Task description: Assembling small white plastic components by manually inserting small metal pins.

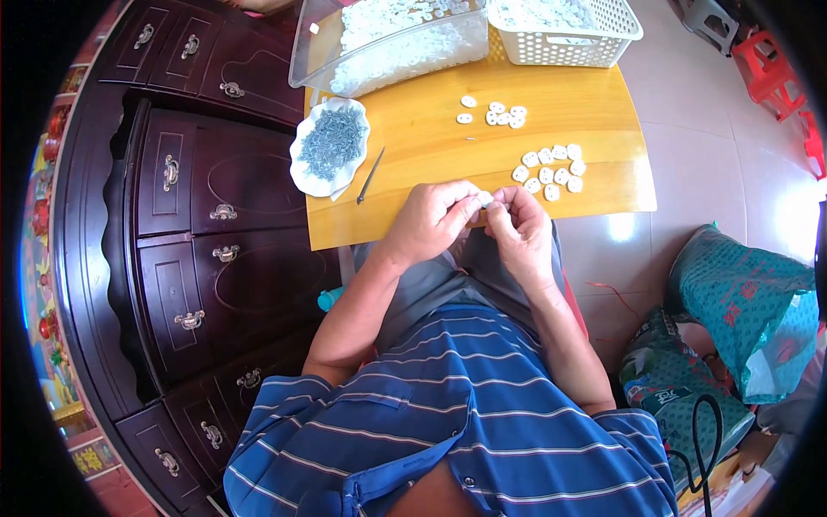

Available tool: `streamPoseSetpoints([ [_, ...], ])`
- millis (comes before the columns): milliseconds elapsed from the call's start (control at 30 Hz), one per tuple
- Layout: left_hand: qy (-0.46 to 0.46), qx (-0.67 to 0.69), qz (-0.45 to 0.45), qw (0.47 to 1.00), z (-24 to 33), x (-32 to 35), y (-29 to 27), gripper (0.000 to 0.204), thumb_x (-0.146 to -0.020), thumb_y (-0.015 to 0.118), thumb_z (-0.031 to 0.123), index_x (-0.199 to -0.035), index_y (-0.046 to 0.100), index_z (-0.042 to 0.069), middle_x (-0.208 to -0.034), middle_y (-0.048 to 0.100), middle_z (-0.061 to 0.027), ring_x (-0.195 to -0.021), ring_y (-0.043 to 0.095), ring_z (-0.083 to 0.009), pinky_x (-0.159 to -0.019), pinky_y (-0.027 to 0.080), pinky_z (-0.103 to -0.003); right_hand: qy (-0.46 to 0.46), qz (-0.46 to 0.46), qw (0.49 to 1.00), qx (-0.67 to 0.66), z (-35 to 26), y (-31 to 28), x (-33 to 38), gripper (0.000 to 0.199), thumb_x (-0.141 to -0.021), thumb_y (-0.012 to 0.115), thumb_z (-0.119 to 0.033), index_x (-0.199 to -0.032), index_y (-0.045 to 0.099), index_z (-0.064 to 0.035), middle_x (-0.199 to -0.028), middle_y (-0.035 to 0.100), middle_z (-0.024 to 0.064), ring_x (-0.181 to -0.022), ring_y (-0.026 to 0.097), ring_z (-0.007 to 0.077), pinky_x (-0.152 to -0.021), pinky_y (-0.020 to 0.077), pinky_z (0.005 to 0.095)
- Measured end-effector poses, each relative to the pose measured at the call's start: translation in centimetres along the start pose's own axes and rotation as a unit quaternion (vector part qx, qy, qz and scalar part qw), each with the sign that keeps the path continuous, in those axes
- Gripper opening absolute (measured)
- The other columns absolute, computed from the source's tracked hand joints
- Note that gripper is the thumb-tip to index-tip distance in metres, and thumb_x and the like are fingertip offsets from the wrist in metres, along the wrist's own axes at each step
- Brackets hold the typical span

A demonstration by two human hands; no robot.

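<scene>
— What have you got in your hands there?

— A small white plastic piece [484, 198], pinched between both. My left hand [431, 220] has its grip closed on it with thumb and fingertips; my right hand [519, 226] closes on it from the other side. It sits at the near edge of the counter [431, 146], just above my lap, where I can see it well.

— And the little heaps on the wood?

— Two groups of the same white pieces, flat and rounded, smooth like moulded plastic. The bigger cluster [551, 168] lies just far and right of my right hand, within easy reach. The smaller cluster [495, 114] lies farther off, toward the bins.

— What's in the scalloped dish?

— The white dish [301, 159] on the left holds a pile of thin grey metal bits [332, 142], wiry and tangled. A slim dark tool [371, 175] lies beside it, pointing toward me.

— And at the far edge?

— A clear plastic bin [388, 43] and a white perforated basket [564, 34], both full of white pieces, I judge as bulk stock. The counter is glossy yellow wood; a dark carved cabinet [198, 198] stands to the left.
</scene>
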State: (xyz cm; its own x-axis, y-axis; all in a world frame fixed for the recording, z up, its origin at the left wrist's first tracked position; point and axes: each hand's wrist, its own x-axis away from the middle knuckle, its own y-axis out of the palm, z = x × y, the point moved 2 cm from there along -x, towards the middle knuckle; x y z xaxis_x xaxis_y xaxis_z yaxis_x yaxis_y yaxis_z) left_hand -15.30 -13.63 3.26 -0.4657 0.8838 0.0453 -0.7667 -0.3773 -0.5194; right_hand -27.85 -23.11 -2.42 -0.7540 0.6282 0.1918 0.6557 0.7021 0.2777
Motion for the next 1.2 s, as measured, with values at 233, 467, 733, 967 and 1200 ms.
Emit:
streamPoseSetpoints([
  [233,0.002,0.011,-0.007,1.0,0.5,-0.2,0.2,0.017,-0.101,0.06,0.009,-0.099,0.072,-0.004,-0.073,0.067,-0.0058,-0.066,0.061,-0.0102,-0.062,0.049,-0.027,-0.017,-0.002,0.997,0.081,0.3,-0.5,-0.2,0.011,-0.103,0.061,-0.014,-0.101,0.059,-0.0042,-0.077,0.057,-0.005,-0.064,0.051,0.002,-0.059,0.0416,0.0185],
  [467,0.049,-0.044,0.042,0.997,1.0,-0.3,0.4,0.013,-0.101,0.06,0.007,-0.098,0.07,-0.002,-0.079,0.069,-0.0133,-0.068,0.065,-0.02,-0.064,0.051,-0.03,-0.004,0.032,0.999,0.001,-1.0,0.0,0.0,0.01,-0.105,0.059,-0.016,-0.101,0.059,-0.0069,-0.077,0.055,-0.0045,-0.061,0.049,0.0039,-0.057,0.0401,0.0195],
  [733,0.272,-0.215,0.066,0.936,1.5,0.0,-0.1,0.018,-0.085,0.07,0.001,-0.103,0.072,0.0,-0.088,0.071,-0.0135,-0.076,0.071,-0.0321,-0.066,0.057,-0.039,0.098,-0.045,0.966,-0.233,0.4,-0.8,-0.6,0.017,-0.107,0.058,-0.027,-0.101,0.062,-0.0111,-0.082,0.066,0.0014,-0.068,0.061,0.0096,-0.063,0.0478,0.023],
  [967,0.255,-0.203,0.066,0.943,0.7,0.3,-0.1,0.028,-0.084,0.068,-0.003,-0.111,0.072,-0.001,-0.093,0.072,-0.0164,-0.081,0.071,-0.0362,-0.071,0.058,-0.04,0.08,-0.067,0.959,-0.264,0.4,-0.7,-0.7,0.008,-0.103,0.063,-0.016,-0.106,0.06,-0.0091,-0.09,0.063,0.0001,-0.074,0.06,0.0083,-0.069,0.049,0.0226],
  [1200,0.079,-0.046,0.031,0.995,1.3,0.4,1.9,0.038,-0.09,0.065,-0.005,-0.128,0.066,-0.003,-0.117,0.071,-0.0186,-0.1,0.073,-0.0277,-0.084,0.058,-0.034,-0.028,0.012,0.982,-0.187,0.0,-0.2,-0.5,0.012,-0.101,0.065,-0.003,-0.11,0.058,-0.0043,-0.093,0.064,-0.0003,-0.085,0.059,0.005,-0.076,0.0499,0.0218],
])
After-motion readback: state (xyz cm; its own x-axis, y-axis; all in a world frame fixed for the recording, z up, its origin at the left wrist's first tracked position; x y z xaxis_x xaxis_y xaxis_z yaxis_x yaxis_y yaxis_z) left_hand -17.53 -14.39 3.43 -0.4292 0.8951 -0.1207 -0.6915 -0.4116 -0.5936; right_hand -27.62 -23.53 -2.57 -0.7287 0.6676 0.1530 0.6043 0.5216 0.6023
